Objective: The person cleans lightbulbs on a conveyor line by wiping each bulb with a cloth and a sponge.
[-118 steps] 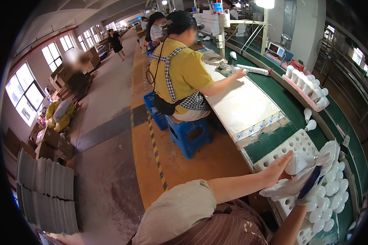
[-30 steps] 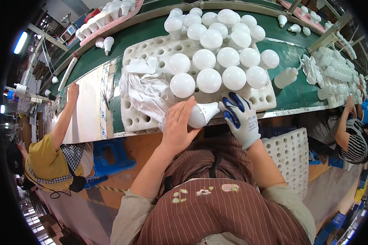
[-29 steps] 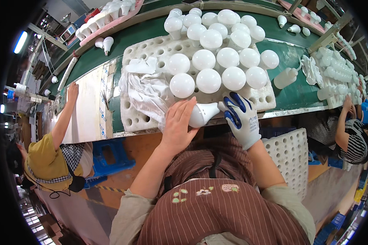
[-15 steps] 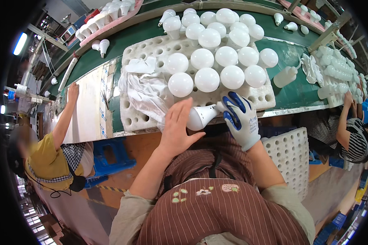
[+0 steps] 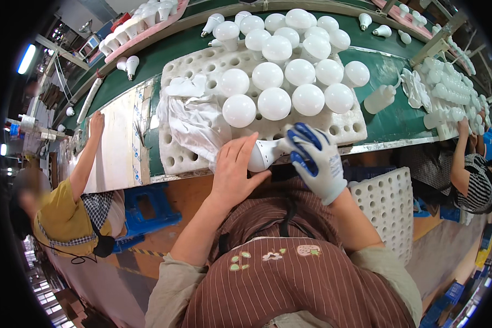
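Note:
Just in front of my apron, a white light bulb (image 5: 263, 155) lies on its side, its dome toward the left and its neck toward the right. My bare left hand (image 5: 236, 168) cups the dome between fingers and thumb. My right hand (image 5: 318, 164), in a white glove with blue-coated fingers, curls round the screw-base end and hides it. Behind them a white foam tray (image 5: 197, 63) with round holes carries several upright bulbs (image 5: 274, 104), domes up. A crumpled white cloth (image 5: 194, 123) is draped over the tray's left part, near my left hand.
Loose bulbs (image 5: 382, 31) lie on the green conveyor (image 5: 246, 6) beyond a rail. A plastic squeeze bottle (image 5: 380, 99) and white gloves (image 5: 415, 90) are right of the tray. Another foam tray (image 5: 385, 210) leans below the table edge. Co-workers sit at left (image 5: 65, 218) and right (image 5: 467, 175).
My right hand's fingers have moved left and curled further over the bulb's base end. The left hand keeps its hold on the dome. Loose bulbs on the conveyor have shifted left.

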The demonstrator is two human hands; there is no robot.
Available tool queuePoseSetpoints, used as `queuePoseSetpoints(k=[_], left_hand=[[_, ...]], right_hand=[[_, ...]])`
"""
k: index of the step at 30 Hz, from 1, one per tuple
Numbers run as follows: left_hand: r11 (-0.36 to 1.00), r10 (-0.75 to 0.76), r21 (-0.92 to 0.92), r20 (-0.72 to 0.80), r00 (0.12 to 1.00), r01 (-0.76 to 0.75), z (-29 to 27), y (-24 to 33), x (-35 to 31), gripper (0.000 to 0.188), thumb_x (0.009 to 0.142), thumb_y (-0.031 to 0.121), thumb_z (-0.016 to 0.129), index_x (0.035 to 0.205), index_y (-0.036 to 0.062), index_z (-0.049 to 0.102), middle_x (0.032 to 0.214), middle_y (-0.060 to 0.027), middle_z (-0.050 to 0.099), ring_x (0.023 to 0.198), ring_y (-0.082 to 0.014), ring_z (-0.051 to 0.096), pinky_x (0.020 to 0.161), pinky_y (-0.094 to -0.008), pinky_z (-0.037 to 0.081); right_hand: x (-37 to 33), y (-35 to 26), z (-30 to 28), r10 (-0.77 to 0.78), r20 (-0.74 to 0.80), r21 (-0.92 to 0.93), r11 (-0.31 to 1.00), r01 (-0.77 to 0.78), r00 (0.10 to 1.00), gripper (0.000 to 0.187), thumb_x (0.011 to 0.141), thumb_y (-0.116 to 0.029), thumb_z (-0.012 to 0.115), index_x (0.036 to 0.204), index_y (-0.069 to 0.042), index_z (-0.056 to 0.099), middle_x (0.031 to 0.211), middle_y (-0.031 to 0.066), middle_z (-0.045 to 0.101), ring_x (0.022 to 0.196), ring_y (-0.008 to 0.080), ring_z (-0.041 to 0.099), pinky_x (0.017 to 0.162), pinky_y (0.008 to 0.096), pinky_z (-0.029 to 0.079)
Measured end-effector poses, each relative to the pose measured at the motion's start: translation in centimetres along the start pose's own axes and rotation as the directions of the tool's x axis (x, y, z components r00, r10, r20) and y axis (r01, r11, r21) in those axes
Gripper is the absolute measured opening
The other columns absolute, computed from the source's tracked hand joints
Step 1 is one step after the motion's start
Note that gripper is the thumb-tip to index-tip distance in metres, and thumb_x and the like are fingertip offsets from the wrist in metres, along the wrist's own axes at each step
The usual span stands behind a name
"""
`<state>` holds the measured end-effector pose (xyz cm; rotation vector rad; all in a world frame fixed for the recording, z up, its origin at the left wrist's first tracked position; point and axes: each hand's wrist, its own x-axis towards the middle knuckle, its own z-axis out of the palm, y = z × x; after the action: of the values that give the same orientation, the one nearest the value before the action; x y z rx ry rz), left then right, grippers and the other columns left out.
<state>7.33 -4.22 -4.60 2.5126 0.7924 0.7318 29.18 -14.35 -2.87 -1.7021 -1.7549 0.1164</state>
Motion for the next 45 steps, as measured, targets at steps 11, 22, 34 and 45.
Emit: queuePoseSetpoints(k=[11, 22, 34, 45], left_hand=[[0.196, -0.349, -0.948, 0.170, 0.921, 0.250, 0.8, 1.0, -1.6, 0.077, 0.084, 0.004, 0.078, 0.149, 0.0073, 0.038, 0.141, -0.0124, 0.051, 0.127, -0.0284, 0.054, 0.110, -0.0423, 0.043], [-0.320, -0.383, -0.945, 0.193, 0.903, 0.066, -1.9, -1.9, -3.9, 0.076, 0.091, 0.036, 0.074, 0.148, 0.0002, 0.038, 0.139, -0.0211, 0.053, 0.121, -0.0326, 0.059, 0.107, -0.0440, 0.048], [-0.789, -0.194, -0.614, 0.238, 0.952, -0.007, -3.8, -2.9, -3.5, 0.071, 0.103, 0.052, 0.043, 0.149, -0.0014, 0.035, 0.127, -0.0224, 0.056, 0.093, -0.0282, 0.058, 0.081, -0.0372, 0.052], [-0.865, -0.165, -0.499, 0.179, 0.970, -0.055, -3.9, -4.5, -4.8, 0.070, 0.100, 0.047, 0.051, 0.146, -0.0034, 0.036, 0.125, -0.0260, 0.049, 0.081, -0.0207, 0.053, 0.069, -0.0317, 0.049]], right_hand=[[2.0, -0.8, -2.2, 0.269, 0.241, 0.876, 0.354, -0.329, 0.932, 0.039, 0.104, -0.014, 0.049, 0.137, 0.007, 0.056, 0.130, 0.0123, 0.064, 0.120, 0.0169, 0.059, 0.104, 0.0306, 0.046], [3.9, -0.2, -2.0, 0.212, 0.427, 0.803, -0.536, -0.261, 0.879, 0.051, 0.104, -0.037, 0.048, 0.146, -0.009, 0.043, 0.137, 0.0169, 0.057, 0.119, 0.0394, 0.061, 0.099, 0.0499, 0.052], [12.6, 2.6, -2.7, -0.073, -0.062, -0.333, 0.942, 0.048, 0.995, 0.030, 0.088, -0.014, 0.064, 0.116, -0.007, 0.069, 0.103, 0.0175, 0.070, 0.100, 0.0357, 0.063, 0.091, 0.0466, 0.047], [12.7, 0.0, -0.3, -0.246, -0.185, -0.207, 0.956, 0.207, 0.951, 0.036, 0.087, -0.008, 0.063, 0.122, -0.007, 0.066, 0.114, 0.0151, 0.067, 0.110, 0.0351, 0.061, 0.099, 0.0478, 0.044]])
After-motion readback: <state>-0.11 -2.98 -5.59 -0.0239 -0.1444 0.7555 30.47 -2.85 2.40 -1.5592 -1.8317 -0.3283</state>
